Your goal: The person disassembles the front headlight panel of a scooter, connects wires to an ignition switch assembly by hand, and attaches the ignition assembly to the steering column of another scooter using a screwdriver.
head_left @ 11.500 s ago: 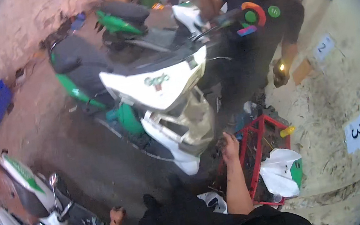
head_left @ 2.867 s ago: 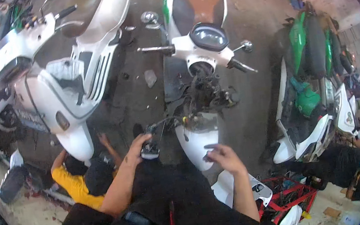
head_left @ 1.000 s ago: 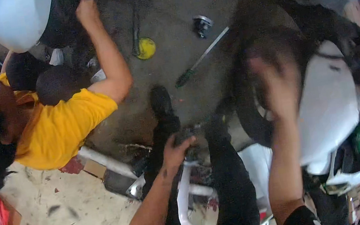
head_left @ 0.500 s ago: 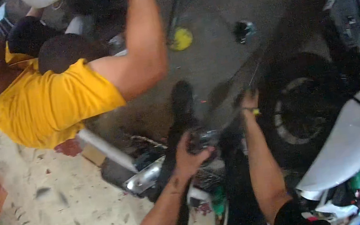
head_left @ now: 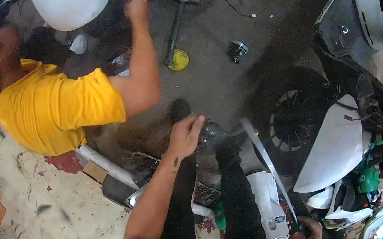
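So the big change: the long silver-shafted tool with a green handle (head_left: pixel 272 171), which was lying on the dark grey floor (head_left: pixel 216 86) about a second ago, is now in the right hand (head_left: pixel 310 234). Those fingers are closed around the handle, down beside a white plastic panel (head_left: pixel 266 202), and the shaft angles up and away from the body, its far end blurry. My read is that leaves both hands busy.

The left hand (head_left: pixel 186 137) has its fingers curled on the left side of a dark, rounded, glossy part (head_left: pixel 211 132), held above the knees. Its far side is too murky to make out.

Out on the floor there's a dark T-shaped tool (head_left: pixel 177 28) with its lower end at a round yellow disc (head_left: pixel 178 60), plus a small silver-and-black part (head_left: pixel 238 50). A co-worker in a yellow shirt (head_left: pixel 60 102) sits by the edge where it meets pale concrete (head_left: pixel 51 205).

Lettering-wise: pale marks on the grey-and-white scooter panel (head_left: pixel 343 27), too small to read. No brand I can make out.
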The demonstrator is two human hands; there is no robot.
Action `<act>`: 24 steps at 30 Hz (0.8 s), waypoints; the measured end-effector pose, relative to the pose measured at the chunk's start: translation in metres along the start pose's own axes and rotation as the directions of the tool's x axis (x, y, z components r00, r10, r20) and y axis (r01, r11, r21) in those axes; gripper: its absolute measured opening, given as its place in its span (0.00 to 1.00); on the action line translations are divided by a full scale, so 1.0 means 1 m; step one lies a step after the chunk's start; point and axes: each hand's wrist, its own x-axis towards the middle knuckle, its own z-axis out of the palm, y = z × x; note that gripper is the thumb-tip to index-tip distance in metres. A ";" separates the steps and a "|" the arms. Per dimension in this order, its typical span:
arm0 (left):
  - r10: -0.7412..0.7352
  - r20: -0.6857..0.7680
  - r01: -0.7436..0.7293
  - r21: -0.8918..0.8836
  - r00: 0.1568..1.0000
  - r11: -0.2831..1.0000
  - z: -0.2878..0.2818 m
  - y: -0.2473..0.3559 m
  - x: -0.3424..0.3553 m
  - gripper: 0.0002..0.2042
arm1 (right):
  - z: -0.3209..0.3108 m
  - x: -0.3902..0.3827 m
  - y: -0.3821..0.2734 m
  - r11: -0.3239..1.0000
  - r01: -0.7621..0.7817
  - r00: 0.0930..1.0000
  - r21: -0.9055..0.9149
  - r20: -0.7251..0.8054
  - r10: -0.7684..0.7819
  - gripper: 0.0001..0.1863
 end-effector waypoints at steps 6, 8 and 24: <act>0.131 0.135 -0.143 0.085 0.982 0.986 -0.030 0.034 0.019 0.17 | 0.004 0.016 -0.042 0.901 0.354 0.934 -0.250 0.134 -0.330 0.17; 0.122 0.212 -0.163 0.187 0.970 0.969 -0.039 0.044 0.021 0.16 | 0.008 0.014 -0.038 0.932 0.280 0.959 -0.229 0.106 -0.262 0.18; 0.218 0.265 -0.275 0.201 0.939 0.940 -0.050 0.062 0.020 0.16 | 0.017 0.016 -0.052 0.972 0.167 0.985 -0.167 0.070 -0.157 0.19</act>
